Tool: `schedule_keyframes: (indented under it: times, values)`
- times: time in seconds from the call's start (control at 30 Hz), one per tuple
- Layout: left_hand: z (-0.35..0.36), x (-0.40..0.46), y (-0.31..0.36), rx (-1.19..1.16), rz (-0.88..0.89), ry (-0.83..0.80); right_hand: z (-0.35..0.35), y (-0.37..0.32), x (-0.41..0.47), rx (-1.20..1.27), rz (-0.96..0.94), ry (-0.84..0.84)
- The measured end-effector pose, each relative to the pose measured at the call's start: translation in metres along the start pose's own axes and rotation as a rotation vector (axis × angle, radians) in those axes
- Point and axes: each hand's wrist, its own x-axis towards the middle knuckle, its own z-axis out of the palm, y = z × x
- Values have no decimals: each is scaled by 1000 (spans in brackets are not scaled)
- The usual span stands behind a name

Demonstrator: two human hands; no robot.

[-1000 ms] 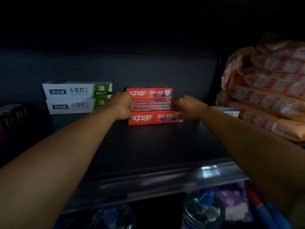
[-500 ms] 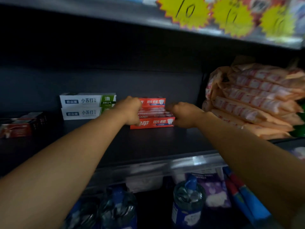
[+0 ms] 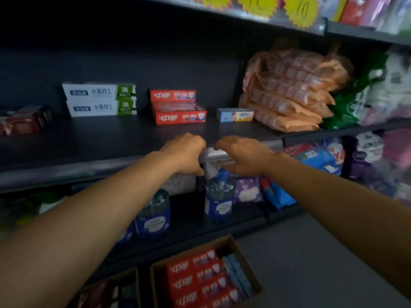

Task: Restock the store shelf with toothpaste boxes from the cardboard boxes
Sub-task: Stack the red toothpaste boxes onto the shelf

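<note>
Red toothpaste boxes (image 3: pixel 179 107) sit stacked mid-shelf; both my hands hang empty at the shelf edge.

Left hand (image 3: pixel 185 153) and right hand (image 3: pixel 241 155) hover just centre of the frame, over the front lip of the shelf (image 3: pixel 93 141), fingers loosely curled with nothing between them. That stack lies between the white-and-green boxes (image 3: pixel 100 99) to its left and a small blue box (image 3: pixel 235 114) to its right. I judge this the gap between loads: next I must reach down to the cardboard box (image 3: pixel 249 265) at the bottom centre, where more red boxes (image 3: pixel 200 281) lie packed, and grip a few squarely so none slips.
</note>
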Motion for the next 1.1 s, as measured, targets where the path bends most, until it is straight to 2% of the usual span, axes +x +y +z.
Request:
schedule_keyframes:
  times: [0.1, 0.33, 0.5, 0.57, 0.73, 0.83, 1.1]
  values:
    - [35, -18, 13, -64, 27, -73, 35, -4, -25, 47, -21, -12]
    - [150, -33, 18, -121, -10, -289, 137, -16, -65, 141, -47, -160]
    - [222, -48, 24, -198, -38, -461, 215, -35, -88, 263, -81, -291]
    - [250, -54, 26, -217, -49, -511, 242, -44, -95, 310, -114, -394]
    - [300, -69, 25, -268, -74, -566, 302, -65, -112, 306, -201, -470]
    - [317, -74, 21, -279, -85, -602, 325, -75, -122, 289, -284, -618]
    - [340, -78, 9, -270, -98, -586, 354, -89, -123, 333, -362, -675]
